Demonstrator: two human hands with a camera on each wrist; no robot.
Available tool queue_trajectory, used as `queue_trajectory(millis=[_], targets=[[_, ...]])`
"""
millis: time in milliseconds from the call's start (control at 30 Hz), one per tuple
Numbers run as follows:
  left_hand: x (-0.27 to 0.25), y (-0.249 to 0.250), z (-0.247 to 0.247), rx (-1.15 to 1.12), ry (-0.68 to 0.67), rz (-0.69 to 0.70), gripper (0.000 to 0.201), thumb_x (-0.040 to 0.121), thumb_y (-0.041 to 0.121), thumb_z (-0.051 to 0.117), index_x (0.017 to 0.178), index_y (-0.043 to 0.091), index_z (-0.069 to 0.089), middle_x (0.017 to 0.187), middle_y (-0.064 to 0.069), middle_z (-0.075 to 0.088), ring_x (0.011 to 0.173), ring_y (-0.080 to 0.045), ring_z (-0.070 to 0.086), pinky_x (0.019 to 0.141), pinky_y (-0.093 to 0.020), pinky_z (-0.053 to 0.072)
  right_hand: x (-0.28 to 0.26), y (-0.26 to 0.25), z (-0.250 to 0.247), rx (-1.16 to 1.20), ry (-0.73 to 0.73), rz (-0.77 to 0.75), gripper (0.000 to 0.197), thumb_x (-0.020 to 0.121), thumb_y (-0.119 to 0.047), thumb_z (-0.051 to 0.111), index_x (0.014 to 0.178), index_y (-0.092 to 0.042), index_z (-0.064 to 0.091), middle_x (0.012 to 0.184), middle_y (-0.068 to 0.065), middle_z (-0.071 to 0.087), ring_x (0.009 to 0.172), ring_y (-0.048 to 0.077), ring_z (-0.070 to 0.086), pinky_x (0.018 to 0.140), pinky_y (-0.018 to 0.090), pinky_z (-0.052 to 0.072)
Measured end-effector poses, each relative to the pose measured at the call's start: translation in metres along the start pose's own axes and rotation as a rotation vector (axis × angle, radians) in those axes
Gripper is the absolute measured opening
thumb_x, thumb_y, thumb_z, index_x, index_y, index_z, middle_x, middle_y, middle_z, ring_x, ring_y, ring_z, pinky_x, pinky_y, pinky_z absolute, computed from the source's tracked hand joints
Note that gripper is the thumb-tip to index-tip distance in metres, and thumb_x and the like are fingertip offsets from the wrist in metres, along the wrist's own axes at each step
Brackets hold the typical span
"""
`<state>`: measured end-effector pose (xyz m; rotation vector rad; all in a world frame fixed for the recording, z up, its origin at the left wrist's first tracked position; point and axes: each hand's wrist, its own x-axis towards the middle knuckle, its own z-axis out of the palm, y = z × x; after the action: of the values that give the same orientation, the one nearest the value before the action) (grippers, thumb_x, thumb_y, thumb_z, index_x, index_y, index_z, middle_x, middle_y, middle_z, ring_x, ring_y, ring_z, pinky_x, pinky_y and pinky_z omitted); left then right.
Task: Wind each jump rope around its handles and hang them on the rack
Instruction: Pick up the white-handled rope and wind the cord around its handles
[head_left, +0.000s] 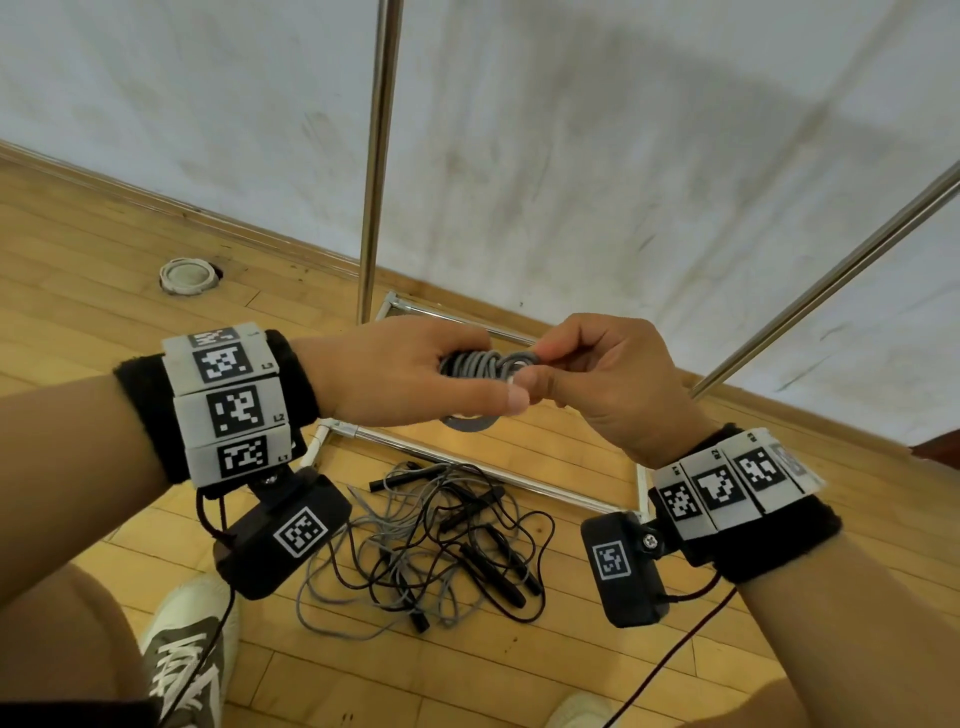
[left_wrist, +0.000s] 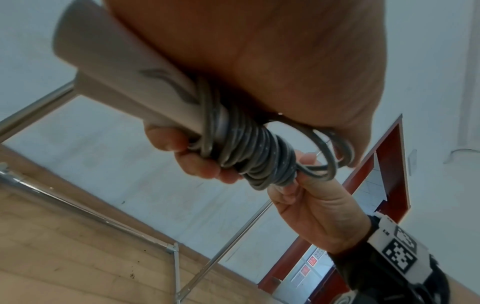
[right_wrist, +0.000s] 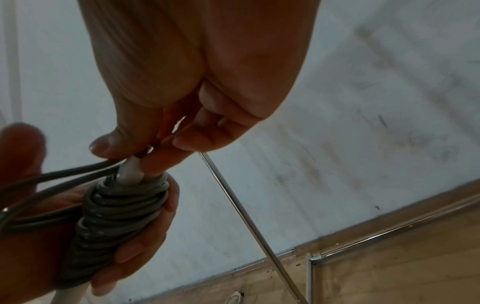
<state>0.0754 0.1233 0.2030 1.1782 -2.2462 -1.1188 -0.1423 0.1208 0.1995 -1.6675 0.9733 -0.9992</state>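
Note:
A grey jump rope (head_left: 480, 364) is wound in tight coils round its pale grey handles (left_wrist: 124, 82), at chest height over the rack's base. My left hand (head_left: 483, 376) grips the coiled bundle (left_wrist: 249, 152), fingers curled under it. My right hand (head_left: 545, 366) pinches the white tip (right_wrist: 130, 170) sticking out of the coils, thumb against fingertips. A short loose loop (left_wrist: 327, 148) of rope stands off the bundle's end. On the floor lies a tangled pile (head_left: 431, 540) of black and grey ropes with black handles.
The chrome rack has an upright pole (head_left: 379, 156), a slanted bar (head_left: 831, 280) at the right and a floor frame (head_left: 467, 457) beneath my hands. A round white floor fitting (head_left: 186, 275) sits at the left. My shoe (head_left: 187, 665) is near the pile.

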Motion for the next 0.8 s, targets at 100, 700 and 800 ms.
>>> queue_trajectory(millis=[100, 700, 800], targets=[[-0.001, 0.0, 0.0, 0.143, 0.014, 0.008, 0.057, 0.061, 0.089, 0.053, 0.088, 0.038, 0.056, 0.073, 0.016, 0.062, 0.06, -0.003, 0.06, 0.053, -0.02, 0.043, -0.001, 0.002, 0.003, -0.088, 0.011, 0.023, 0.034, 0.062, -0.026, 0.084, 0.076, -0.002, 0.064, 0.064, 0.005, 0.072, 0.057, 0.019, 0.071, 0.048, 0.022, 0.051], [0.007, -0.01, 0.006, 0.707, 0.3, 0.07, 0.064, 0.071, 0.094, 0.026, 0.072, 0.036, 0.051, 0.045, 0.013, 0.048, 0.04, 0.002, 0.045, 0.041, -0.02, 0.027, 0.011, 0.008, 0.006, -0.068, -0.031, 0.29, 0.017, 0.09, -0.018, 0.069, 0.084, -0.002, 0.068, 0.062, 0.004, 0.067, 0.051, 0.018, 0.061, 0.053, 0.03, 0.05], [0.007, -0.012, 0.004, 0.7, 0.26, 0.076, 0.068, 0.068, 0.097, 0.025, 0.077, 0.035, 0.053, 0.048, 0.013, 0.05, 0.043, 0.002, 0.047, 0.042, -0.02, 0.031, 0.013, 0.008, 0.004, -0.162, -0.043, 0.254, 0.01, 0.091, -0.014, 0.067, 0.086, -0.005, 0.068, 0.065, 0.004, 0.067, 0.056, 0.014, 0.062, 0.056, 0.029, 0.05]])
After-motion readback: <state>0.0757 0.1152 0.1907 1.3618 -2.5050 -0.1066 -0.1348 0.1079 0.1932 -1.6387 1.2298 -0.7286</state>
